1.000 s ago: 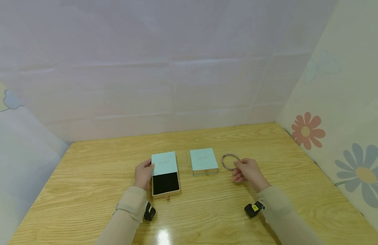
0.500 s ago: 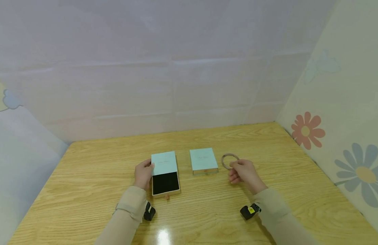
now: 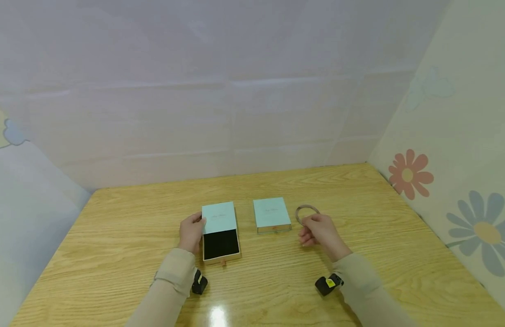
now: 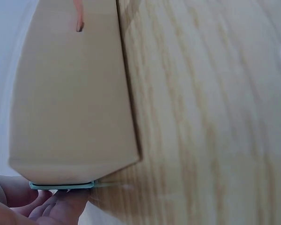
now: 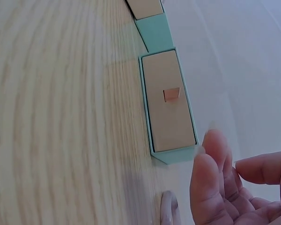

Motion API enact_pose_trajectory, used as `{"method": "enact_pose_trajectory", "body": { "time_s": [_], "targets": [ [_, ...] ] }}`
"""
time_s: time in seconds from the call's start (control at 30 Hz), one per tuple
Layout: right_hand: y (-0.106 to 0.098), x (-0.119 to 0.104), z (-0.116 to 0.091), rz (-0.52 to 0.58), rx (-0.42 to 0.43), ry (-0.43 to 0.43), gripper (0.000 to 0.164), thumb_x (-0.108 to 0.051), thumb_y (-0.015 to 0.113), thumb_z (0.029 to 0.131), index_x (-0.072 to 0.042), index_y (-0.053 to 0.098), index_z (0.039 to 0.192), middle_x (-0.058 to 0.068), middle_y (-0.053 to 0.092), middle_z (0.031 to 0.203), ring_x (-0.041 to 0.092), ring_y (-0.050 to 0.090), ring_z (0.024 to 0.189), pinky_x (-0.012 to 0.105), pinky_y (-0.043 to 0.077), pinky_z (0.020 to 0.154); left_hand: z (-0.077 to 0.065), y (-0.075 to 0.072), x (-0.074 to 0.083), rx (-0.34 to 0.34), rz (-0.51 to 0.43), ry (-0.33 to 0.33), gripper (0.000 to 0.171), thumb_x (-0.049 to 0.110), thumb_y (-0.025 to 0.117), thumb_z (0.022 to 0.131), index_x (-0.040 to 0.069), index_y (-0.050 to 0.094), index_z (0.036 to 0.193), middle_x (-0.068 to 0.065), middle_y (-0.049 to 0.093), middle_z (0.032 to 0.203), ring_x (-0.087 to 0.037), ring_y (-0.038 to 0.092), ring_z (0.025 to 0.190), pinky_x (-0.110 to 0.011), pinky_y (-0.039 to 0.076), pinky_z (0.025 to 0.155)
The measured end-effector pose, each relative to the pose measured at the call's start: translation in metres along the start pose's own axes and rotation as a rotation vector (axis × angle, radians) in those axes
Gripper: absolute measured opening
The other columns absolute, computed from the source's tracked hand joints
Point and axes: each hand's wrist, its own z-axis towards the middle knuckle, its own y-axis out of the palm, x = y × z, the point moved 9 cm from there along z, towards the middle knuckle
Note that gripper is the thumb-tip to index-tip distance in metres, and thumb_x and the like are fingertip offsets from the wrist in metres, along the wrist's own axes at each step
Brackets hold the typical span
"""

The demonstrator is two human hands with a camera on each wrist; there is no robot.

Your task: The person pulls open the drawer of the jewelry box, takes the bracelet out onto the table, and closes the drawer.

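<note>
My left hand (image 3: 191, 232) holds the pale turquoise drawer box (image 3: 219, 218) by its left side, thumb at the top edge. Its drawer (image 3: 221, 261) is pulled out toward me, showing a black lining. In the left wrist view the fingers (image 4: 61, 208) lie at the edge of the turquoise sleeve. My right hand (image 3: 321, 234) is over the near edge of a greyish-brown bangle (image 3: 307, 207). The right wrist view shows the bangle (image 5: 167, 208) lying on the table beside the fingers, with thumb and fingertips apart and nothing between them.
A second turquoise box (image 3: 272, 212), its drawer pushed in, stands between the open box and the bangle. A pink ribbon tab (image 5: 172, 94) shows on its front. The wooden table (image 3: 268, 281) meets a pale wall (image 3: 236, 113) at the back.
The right hand has moved slightly left and toward me along the bangle, which stays in place. The left hand and both boxes have not visibly moved.
</note>
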Motion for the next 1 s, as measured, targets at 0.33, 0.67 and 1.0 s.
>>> {"method": "enact_pose_trajectory", "body": {
  "time_s": [0.33, 0.67, 1.0],
  "targets": [
    [0.009, 0.0, -0.002, 0.016, -0.017, -0.005, 0.028, -0.013, 0.048, 0.102, 0.014, 0.055, 0.109, 0.006, 0.061, 0.067, 0.014, 0.061, 0.053, 0.027, 0.054, 0.052, -0.002, 0.003, 0.001, -0.012, -0.015, -0.002, 0.042, 0.002, 0.041, 0.103, -0.011, 0.038, 0.143, -0.029, 0.038, 0.145, -0.041, 0.033, 0.136, -0.049, 0.031, 0.11],
    [0.021, -0.002, -0.002, 0.044, -0.029, -0.024, 0.025, -0.008, 0.048, 0.101, 0.016, 0.056, 0.099, 0.006, 0.062, 0.062, 0.013, 0.06, 0.05, 0.026, 0.054, 0.049, -0.004, 0.004, 0.001, -0.013, -0.027, 0.005, 0.041, 0.001, 0.041, 0.103, -0.012, 0.038, 0.142, -0.03, 0.037, 0.145, -0.042, 0.033, 0.136, -0.049, 0.031, 0.11],
    [0.036, -0.004, -0.005, 0.032, -0.044, -0.021, 0.029, -0.011, 0.05, 0.101, 0.017, 0.056, 0.105, 0.006, 0.062, 0.064, 0.013, 0.06, 0.051, 0.026, 0.054, 0.05, -0.004, 0.002, 0.001, -0.014, -0.01, -0.002, 0.042, 0.002, 0.041, 0.103, -0.011, 0.038, 0.143, -0.029, 0.037, 0.146, -0.041, 0.032, 0.137, -0.049, 0.031, 0.111]
  ]
}}
